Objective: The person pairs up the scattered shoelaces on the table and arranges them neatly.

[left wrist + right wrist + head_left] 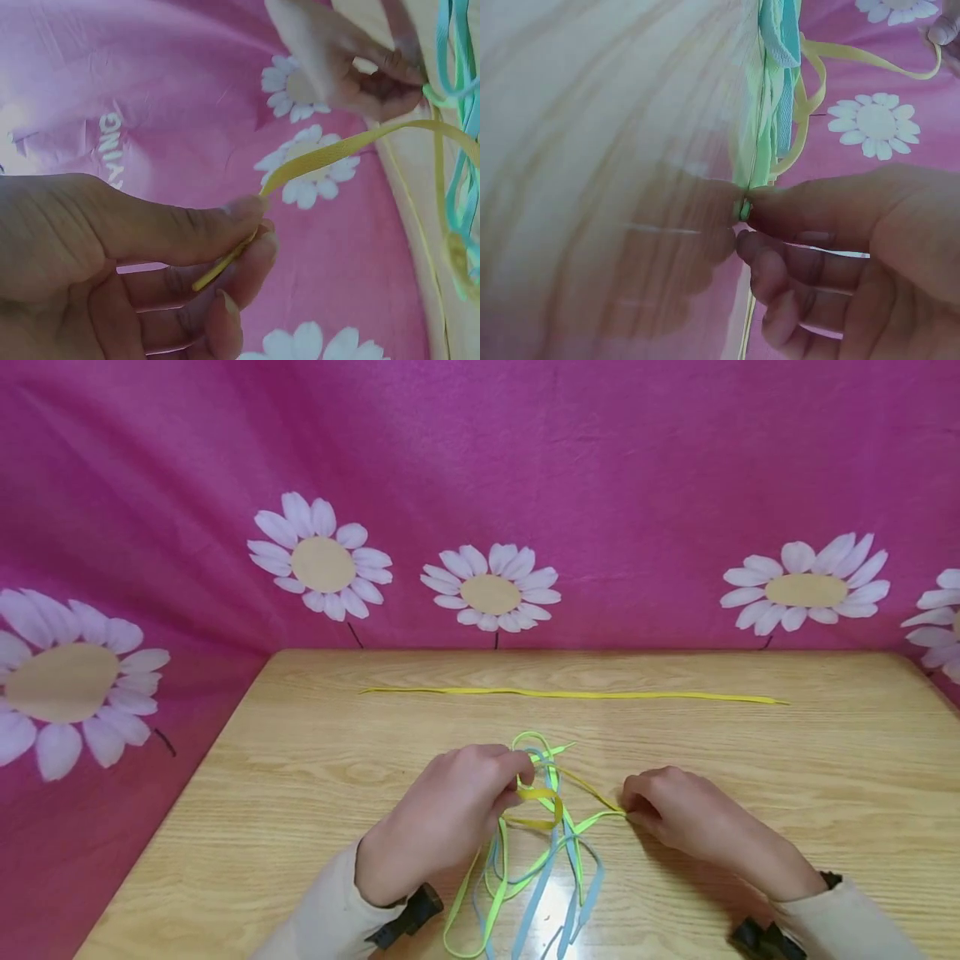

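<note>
A loose tangle of flat shoelaces lies on the table between my hands. My left hand (457, 806) pinches a yellow shoelace (322, 156) near its tip, between thumb and fingers, above the pile's left side. From there the yellow lace arches over into the tangle. To the right of the pile, my right hand (693, 818) pinches the end of a neon green shoelace (600, 817) low over the wood. A stretch of yellow lace also runs to those fingertips; whether they grip it too I cannot tell. Light blue laces (536, 902) hang through the green loops toward the front.
Another yellow shoelace (570, 694) is laid out nearly straight across the back of the wooden table (315, 735). Behind and to the left hangs a pink cloth (600, 460) printed with white daisies. Each wrist wears a black camera strap.
</note>
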`<state>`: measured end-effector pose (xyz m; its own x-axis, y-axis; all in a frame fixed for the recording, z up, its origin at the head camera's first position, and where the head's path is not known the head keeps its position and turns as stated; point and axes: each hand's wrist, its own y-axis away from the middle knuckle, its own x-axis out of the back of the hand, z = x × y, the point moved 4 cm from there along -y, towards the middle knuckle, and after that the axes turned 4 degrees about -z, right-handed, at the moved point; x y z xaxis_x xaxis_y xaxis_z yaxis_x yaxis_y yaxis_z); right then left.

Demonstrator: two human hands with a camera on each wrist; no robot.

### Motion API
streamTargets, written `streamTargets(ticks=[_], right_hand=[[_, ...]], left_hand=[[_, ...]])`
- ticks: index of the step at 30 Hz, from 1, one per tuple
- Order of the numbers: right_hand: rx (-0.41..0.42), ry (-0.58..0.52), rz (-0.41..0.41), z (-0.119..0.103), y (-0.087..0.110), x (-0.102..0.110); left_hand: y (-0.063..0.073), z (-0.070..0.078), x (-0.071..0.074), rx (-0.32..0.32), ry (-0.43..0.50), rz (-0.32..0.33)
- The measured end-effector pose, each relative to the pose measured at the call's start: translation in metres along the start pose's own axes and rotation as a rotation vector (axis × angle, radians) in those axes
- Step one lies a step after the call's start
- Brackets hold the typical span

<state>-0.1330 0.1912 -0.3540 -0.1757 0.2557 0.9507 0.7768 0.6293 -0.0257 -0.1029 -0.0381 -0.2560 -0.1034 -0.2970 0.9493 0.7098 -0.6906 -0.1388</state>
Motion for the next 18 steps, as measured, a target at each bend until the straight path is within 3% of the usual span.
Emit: streamTargets(ticks=[11, 18], right_hand=[[-0.061, 0.023, -0.019, 0.007, 0.002, 0.0], [-0.071, -0.007, -0.048, 0.014, 0.005, 0.006]], left_hand=[[0.007, -0.02, 0.024, 0.09, 0.071, 0.137], [0.015, -0.03, 0.04, 0.185, 0.066, 0.172]])
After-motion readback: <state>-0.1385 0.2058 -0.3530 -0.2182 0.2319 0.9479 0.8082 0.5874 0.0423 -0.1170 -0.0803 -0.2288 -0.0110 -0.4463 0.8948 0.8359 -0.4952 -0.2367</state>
